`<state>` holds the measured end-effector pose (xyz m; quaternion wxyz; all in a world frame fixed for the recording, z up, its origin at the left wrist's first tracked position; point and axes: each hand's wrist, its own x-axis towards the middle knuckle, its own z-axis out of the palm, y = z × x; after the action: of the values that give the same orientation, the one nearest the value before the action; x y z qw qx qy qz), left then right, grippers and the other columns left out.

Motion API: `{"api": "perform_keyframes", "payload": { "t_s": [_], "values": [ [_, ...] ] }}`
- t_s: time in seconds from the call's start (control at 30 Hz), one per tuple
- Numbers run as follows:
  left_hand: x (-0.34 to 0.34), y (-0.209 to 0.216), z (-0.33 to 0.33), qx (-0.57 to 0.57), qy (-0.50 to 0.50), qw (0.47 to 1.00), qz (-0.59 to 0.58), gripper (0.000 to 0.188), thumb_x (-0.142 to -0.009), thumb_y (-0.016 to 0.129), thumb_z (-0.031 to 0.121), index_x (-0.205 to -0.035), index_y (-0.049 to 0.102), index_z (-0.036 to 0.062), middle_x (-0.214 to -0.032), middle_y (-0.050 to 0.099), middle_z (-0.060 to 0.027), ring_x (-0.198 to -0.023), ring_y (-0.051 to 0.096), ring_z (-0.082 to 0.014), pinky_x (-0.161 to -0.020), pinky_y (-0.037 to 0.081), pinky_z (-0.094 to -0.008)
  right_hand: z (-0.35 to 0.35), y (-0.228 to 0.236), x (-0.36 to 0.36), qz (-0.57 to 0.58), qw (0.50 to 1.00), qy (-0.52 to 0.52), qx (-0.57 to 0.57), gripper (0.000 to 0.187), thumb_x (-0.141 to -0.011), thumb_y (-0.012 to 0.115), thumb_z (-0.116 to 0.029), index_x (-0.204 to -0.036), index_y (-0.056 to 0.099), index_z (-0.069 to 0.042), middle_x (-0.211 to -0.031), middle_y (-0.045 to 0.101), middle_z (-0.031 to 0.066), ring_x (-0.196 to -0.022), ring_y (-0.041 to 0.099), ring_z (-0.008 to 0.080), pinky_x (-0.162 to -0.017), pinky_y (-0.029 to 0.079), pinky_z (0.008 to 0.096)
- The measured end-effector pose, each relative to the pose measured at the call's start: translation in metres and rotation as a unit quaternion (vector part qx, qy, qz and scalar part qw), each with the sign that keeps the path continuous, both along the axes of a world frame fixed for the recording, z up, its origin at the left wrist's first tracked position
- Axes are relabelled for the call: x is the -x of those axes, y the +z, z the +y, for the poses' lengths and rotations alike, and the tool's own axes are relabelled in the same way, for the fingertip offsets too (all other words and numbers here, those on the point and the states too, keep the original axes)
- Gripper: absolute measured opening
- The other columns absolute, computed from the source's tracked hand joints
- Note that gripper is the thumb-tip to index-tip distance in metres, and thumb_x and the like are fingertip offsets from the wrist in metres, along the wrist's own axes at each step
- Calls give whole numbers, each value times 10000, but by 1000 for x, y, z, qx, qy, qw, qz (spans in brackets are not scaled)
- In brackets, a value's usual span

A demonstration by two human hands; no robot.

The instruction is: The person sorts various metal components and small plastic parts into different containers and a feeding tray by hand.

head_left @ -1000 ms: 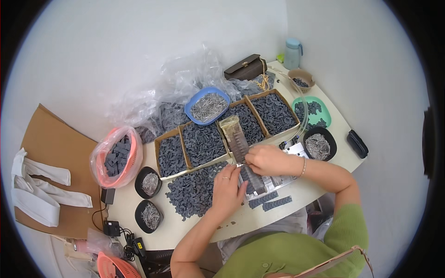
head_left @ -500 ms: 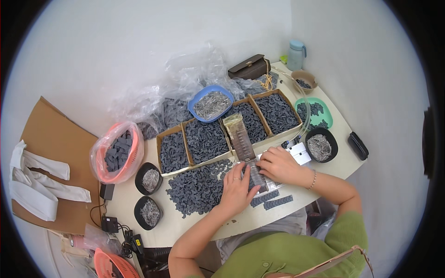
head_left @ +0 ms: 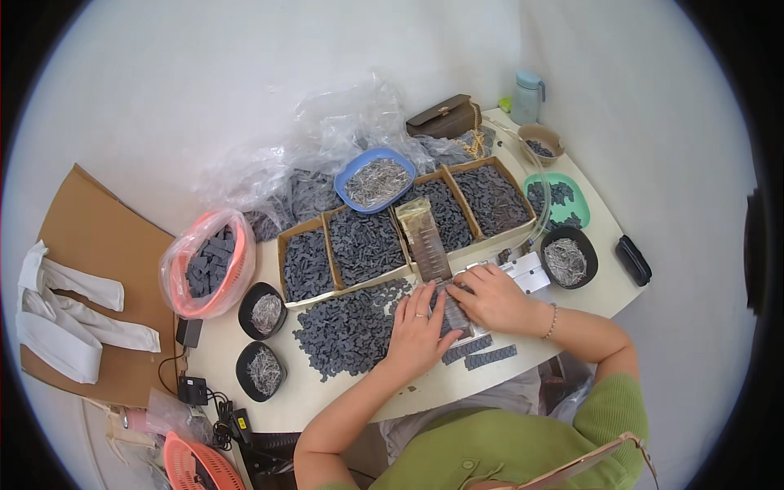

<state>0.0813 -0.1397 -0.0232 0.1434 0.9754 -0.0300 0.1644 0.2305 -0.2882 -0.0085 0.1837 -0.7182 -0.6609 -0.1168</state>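
Observation:
Both hands work close together over a long jig with a clear channel (head_left: pixel 426 241), which runs from the divided box toward me and has a white block (head_left: pixel 527 272) on its right side. My left hand (head_left: pixel 415 331) lies along the jig's left edge, fingers stretched out and thumb apart. On the other side my right hand (head_left: pixel 494 302) bends its fingers down, tips close together on the jig; whatever they pinch is hidden. Two strips of joined dark grey pieces (head_left: pixel 491 357) lie just in front of the jig. Left of it spreads a heap of small dark grey pieces (head_left: pixel 343 331).
A cardboard box with compartments (head_left: pixel 314 298) of grey pieces stands behind, a blue tray of metal pins (head_left: pixel 339 186) on its edge. Black bowls of pins (head_left: pixel 260 396) flank the work. A green tray (head_left: pixel 581 204), clear hose (head_left: pixel 545 184) and black case (head_left: pixel 633 260) are at right.
The view has shifted slightly. Both hands stay on the jig in nearly the same place, with only small finger movement.

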Motion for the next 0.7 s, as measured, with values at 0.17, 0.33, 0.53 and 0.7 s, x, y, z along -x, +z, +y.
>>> {"api": "perform_keyframes", "payload": {
  "t_s": [0.17, 0.33, 0.53, 0.7],
  "values": [
    [2, 3, -4, -12, -3, 1000, 3, 680, -818, 674, 390, -1306, 478, -41, -1391, 373, -252, -1311, 342, -403, -1056, 271, -529, -1, 3, -9, 36, 999, 25, 18, 380, -734, 655, -102, -1113, 648, -76, -1081, 571, 94, -1001, 523, 252, -844, 394, 383],
    [13, 3, -13, -1, -10, 1000, 18, 678, -817, 672, 398, -1303, 480, -35, -1393, 373, -249, -1314, 338, -404, -1055, 269, -530, 0, 5, -15, 27, 999, 37, 0, 356, -727, 621, -96, -1079, 675, -95, -1074, 577, 89, -1010, 526, 246, -836, 402, 376],
    [21, 2, -21, 56, -7, 997, 44, 682, -827, 679, 375, -1319, 453, -39, -1423, 323, -251, -1318, 312, -422, -1053, 248, -538, -10, 8, -3, 22, 999, 44, 14, 374, -734, 625, -103, -1106, 665, -85, -1136, 576, 105, -1036, 523, 261, -860, 400, 381],
    [22, 7, -23, 97, 7, 994, 57, 681, -833, 679, 365, -1327, 440, -39, -1439, 295, -256, -1330, 290, -428, -1057, 238, -540, -18, 3, 1, 46, 998, 46, 25, 400, -736, 638, -109, -1135, 651, -76, -1161, 569, 110, -1053, 520, 276, -880, 398, 403]
  ]
}}
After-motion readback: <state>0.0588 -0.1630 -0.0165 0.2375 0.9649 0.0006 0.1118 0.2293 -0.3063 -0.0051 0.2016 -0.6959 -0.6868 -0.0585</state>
